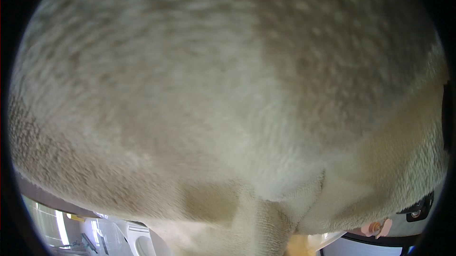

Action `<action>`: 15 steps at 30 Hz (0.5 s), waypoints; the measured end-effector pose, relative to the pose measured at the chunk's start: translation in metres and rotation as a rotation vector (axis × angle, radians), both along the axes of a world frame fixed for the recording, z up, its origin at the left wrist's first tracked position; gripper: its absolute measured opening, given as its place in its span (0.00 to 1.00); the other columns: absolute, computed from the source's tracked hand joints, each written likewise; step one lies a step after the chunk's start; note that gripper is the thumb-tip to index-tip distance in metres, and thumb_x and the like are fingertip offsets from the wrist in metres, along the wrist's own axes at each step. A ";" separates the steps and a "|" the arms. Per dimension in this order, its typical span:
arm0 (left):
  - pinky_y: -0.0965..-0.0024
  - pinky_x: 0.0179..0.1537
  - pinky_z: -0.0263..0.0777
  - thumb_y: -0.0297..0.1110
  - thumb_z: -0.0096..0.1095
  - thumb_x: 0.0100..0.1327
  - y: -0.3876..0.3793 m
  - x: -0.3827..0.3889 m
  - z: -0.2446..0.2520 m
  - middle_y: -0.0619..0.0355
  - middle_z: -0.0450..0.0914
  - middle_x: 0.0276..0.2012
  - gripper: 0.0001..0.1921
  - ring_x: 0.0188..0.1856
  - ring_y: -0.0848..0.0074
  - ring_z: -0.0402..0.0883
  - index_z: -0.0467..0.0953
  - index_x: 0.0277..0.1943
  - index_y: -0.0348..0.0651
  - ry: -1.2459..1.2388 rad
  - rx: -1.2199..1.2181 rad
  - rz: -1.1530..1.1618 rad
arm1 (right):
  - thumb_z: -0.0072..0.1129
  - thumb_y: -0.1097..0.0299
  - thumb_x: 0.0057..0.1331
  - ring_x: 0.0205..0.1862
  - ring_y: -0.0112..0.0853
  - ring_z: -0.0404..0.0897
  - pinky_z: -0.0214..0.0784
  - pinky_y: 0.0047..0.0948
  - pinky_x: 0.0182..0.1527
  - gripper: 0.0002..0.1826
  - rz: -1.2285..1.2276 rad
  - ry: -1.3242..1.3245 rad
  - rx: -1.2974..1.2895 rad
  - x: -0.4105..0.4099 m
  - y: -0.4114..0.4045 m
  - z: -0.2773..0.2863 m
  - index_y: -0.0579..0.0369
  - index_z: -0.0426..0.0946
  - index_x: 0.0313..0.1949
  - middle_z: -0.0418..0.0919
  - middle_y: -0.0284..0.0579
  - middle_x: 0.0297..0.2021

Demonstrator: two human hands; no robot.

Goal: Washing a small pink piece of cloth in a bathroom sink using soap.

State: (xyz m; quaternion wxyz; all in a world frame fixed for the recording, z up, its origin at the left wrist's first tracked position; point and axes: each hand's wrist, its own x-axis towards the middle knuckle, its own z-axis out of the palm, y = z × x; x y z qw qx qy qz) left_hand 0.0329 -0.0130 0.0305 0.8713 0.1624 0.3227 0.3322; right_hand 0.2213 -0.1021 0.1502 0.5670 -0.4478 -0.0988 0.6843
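Note:
A pale beige cloth with a short, fuzzy pile, like a towel (221, 113), hangs very close before the camera and fills most of the head view. Its upper part is blurred. Folds gather at the lower middle, and a darker shadow lies across the upper right. Neither my left hand nor my right hand can be made out. Below the folds, a yellowish, partly covered shape (301, 245) shows at the bottom edge; whether it is skin or an object cannot be told.
Under the cloth's lower left edge, a white plastic part with an oval recess (142, 240) shows beside a shiny surface (96, 234) with dark slender items. At the lower right are a pink object with a brownish knob (374, 226) and a black object (422, 208).

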 end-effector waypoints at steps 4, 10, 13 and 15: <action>0.62 0.44 0.66 0.44 0.42 0.61 -0.003 -0.002 -0.001 0.51 0.71 0.45 0.18 0.44 0.63 0.72 0.64 0.46 0.38 -0.025 -0.021 -0.016 | 0.45 0.62 0.61 0.53 0.33 0.63 0.45 0.43 0.58 0.15 -0.016 0.003 -0.011 -0.003 -0.001 0.002 0.52 0.72 0.44 0.71 0.40 0.46; 0.62 0.42 0.66 0.45 0.42 0.60 0.006 -0.006 -0.002 0.50 0.72 0.43 0.18 0.42 0.62 0.72 0.66 0.42 0.37 -0.057 -0.021 -0.001 | 0.44 0.61 0.61 0.53 0.33 0.63 0.44 0.42 0.58 0.16 -0.010 -0.001 0.001 -0.008 0.008 0.002 0.52 0.71 0.46 0.71 0.40 0.46; 0.62 0.41 0.66 0.45 0.41 0.60 0.008 -0.001 -0.005 0.49 0.73 0.42 0.18 0.41 0.62 0.72 0.67 0.40 0.37 -0.074 -0.026 -0.021 | 0.44 0.60 0.61 0.53 0.33 0.63 0.44 0.42 0.58 0.16 -0.031 -0.011 -0.005 -0.008 0.004 0.005 0.52 0.70 0.47 0.71 0.40 0.47; 0.62 0.40 0.66 0.46 0.41 0.60 0.009 -0.001 -0.005 0.48 0.73 0.42 0.19 0.40 0.62 0.72 0.67 0.39 0.36 -0.091 -0.033 -0.039 | 0.44 0.60 0.62 0.53 0.33 0.63 0.44 0.42 0.58 0.17 -0.050 -0.017 -0.005 -0.011 0.000 0.009 0.52 0.69 0.48 0.71 0.39 0.47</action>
